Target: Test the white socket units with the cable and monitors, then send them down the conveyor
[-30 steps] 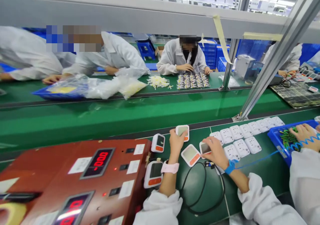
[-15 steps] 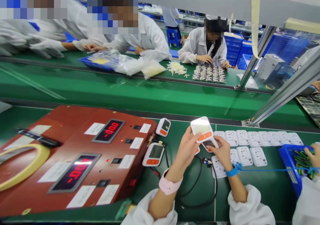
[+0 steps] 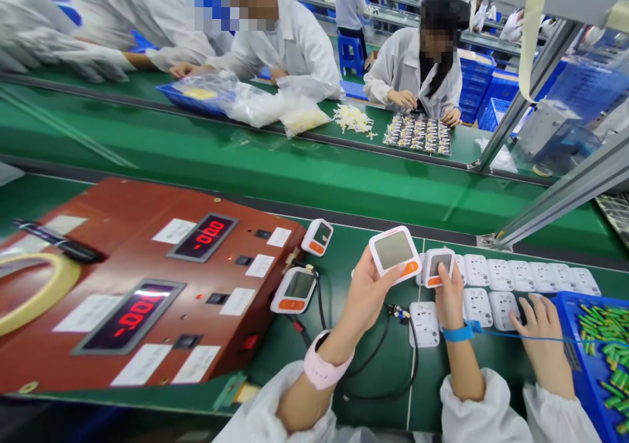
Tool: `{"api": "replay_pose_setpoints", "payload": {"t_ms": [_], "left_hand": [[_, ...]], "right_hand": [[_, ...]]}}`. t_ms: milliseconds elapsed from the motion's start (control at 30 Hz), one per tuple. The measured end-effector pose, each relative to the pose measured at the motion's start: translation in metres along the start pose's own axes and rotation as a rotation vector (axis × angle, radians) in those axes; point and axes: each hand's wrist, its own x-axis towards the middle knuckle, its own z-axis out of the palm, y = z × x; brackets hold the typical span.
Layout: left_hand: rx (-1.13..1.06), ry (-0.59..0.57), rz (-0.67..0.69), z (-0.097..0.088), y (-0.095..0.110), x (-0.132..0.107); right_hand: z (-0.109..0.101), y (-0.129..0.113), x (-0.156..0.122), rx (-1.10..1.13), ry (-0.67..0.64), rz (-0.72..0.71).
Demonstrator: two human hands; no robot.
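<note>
My left hand [image 3: 366,293] holds up a white device with a grey screen and an orange button [image 3: 395,253], tilted above the green bench. Beside it, my right hand [image 3: 449,292], with a blue wrist strap, grips a smaller white and orange device [image 3: 438,266]. A black cable with a plug [image 3: 399,312] lies under my hands. Two more such devices sit to the left, one [image 3: 293,290] wired to the red tester box [image 3: 147,286], and another [image 3: 317,236] behind it.
White units lie face down in rows [image 3: 511,278] to the right. A neighbour's hand [image 3: 540,325] rests beside a blue tray of green parts [image 3: 604,345]. A green conveyor belt [image 3: 275,174] runs beyond. Several people in white coats work across it. A tape roll [image 3: 34,295] lies on the tester.
My left hand has tilted its device so the screen faces up. My right hand has lifted the smaller device up beside it. The neighbour's hand has moved from the blue tray onto the bench.
</note>
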Motion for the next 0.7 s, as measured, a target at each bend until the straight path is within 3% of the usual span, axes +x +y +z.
{"api": "replay_pose_setpoints", "payload": {"t_ms": [133, 300, 400, 533, 700], "left_hand": [[0.022, 0.007, 0.028, -0.001, -0.001, -0.001], [0.023, 0.045, 0.041, -0.002, -0.001, 0.0], [0.009, 0.057, 0.023, -0.002, 0.0, 0.0], [-0.023, 0.088, -0.046, -0.002, -0.003, 0.003], [0.005, 0.162, -0.125, -0.006, -0.008, 0.005]], "right_hand": [[0.015, -0.003, 0.004, -0.117, -0.103, -0.049], [0.052, 0.006, 0.002, 0.036, 0.016, -0.062], [0.064, 0.006, -0.001, 0.108, 0.064, -0.117], [0.052, 0.003, -0.003, 0.233, 0.123, -0.196], [0.002, -0.009, 0.009, 0.61, 0.014, 0.121]]}}
